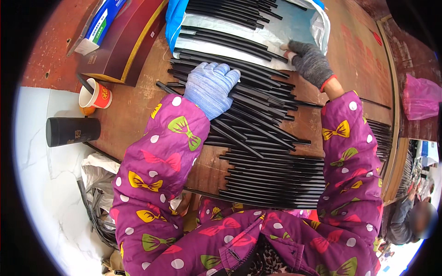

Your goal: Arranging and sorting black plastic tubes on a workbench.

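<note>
My left hand [209,89], in a light blue knit glove, lies over the loose pile of thin black strips [262,108] with its fingers curled round some of them. The fingertips are partly hidden. To the right, my right hand [313,64] wears a dark grey glove with bare fingertips. Its fingers are bent together at the right end of a black strip [239,42] on the white and blue sack [301,34]. Closer to me, many black strips [271,179] lie side by side in a neat row along the table edge.
On the left stand a maroon box [122,43], a blue and white carton [99,30], a red and white paper cup [95,94] and a black cylinder [73,131]. A pink bag [421,96] lies far right. Another person [407,221] is at lower right.
</note>
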`<state>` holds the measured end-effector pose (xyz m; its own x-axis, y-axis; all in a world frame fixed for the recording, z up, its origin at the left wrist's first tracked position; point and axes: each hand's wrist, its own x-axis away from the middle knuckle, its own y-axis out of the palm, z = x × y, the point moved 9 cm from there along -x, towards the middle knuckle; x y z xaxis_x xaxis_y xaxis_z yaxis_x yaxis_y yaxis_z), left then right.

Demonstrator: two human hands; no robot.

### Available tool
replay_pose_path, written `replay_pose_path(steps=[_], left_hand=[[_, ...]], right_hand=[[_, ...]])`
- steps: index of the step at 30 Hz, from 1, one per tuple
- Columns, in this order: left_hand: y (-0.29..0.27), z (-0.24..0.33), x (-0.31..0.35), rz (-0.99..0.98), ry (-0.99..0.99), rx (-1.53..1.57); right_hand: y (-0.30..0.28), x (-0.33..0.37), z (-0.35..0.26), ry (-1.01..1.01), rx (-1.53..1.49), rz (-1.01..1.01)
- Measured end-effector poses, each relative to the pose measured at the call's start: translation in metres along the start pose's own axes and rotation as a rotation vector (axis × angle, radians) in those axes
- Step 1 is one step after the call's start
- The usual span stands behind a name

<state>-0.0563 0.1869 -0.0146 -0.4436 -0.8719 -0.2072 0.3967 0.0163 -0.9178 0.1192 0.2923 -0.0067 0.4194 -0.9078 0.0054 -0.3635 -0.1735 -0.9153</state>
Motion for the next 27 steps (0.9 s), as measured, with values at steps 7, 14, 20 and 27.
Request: replay_pose_path(steps=[7,14,20,27], left_hand=[[-0.003,0.003,-0.002,0.042,0.031,-0.062],[-0.079,0.0,0.006,0.4,0.024,0.194],[-0.113,-0.004,0.016,0.648,-0.09,0.296],[-0.079,-0.011,0.008,0.486,-0.121,0.214]], right_hand=[[-0.003,0.011,-0.016,-0.021,-0.207,-0.102],[-0.046,0.036,-0.024,-0.081,-0.518,0.108],[-0.021,0.013,-0.029,-0.074,0.119,0.085],[0.01,0.002,-0.026,-0.122,0.418,-0.002]])
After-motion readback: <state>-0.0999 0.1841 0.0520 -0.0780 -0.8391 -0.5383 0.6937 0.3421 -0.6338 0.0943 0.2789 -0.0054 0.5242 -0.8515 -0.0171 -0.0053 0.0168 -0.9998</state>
